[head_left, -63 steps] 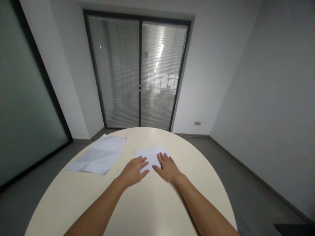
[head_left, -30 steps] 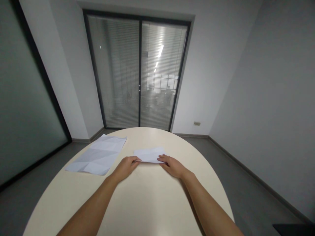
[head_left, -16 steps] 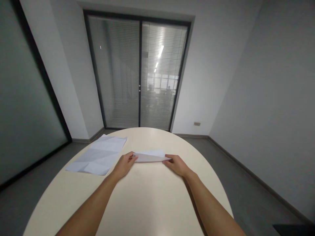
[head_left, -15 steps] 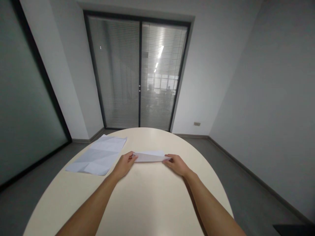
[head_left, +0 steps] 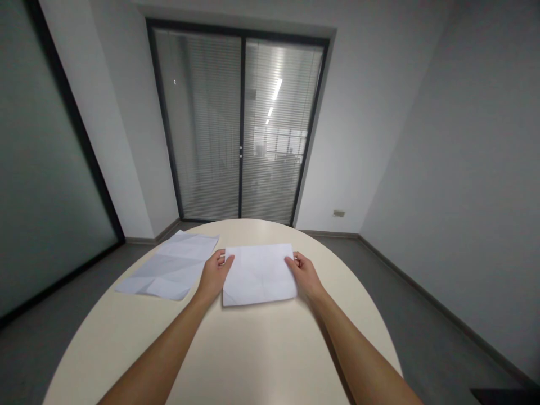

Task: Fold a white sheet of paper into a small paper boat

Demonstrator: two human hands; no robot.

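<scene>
1. One piece of white paper (head_left: 259, 275) is held between two hands at mid-table; its broad face shows toward the viewer, roughly rectangular, with faint creases running across it; its near edge slopes slightly, the right end farther from the viewer than the left; whether that edge touches the surface below cannot be told.
2. The left hand (head_left: 214, 275) grips the left edge of the white paper; the thumb lies on the face, the other fingers curl at and behind the edge.
3. The right hand (head_left: 307, 277) grips the right edge in like fashion; thumb on the face, remaining fingers partly hidden behind; both grasps sit toward the upper half of the sides.
4. The table (head_left: 253, 354) beneath is round-edged and cream-coloured; both bare forearms extend over it from the near side.
5. A second sheet (head_left: 171, 264), white and visibly creased, lies spread at the table's left rim; the left hand is just beside it; the sheet is unheld.
6. Beyond the table stands a dark-framed glazed partition (head_left: 241, 124) with slatted blinds; a small wall plate (head_left: 338, 213) sits low on the wall to its right; a frosted panel (head_left: 37, 157) stands at far left.
</scene>
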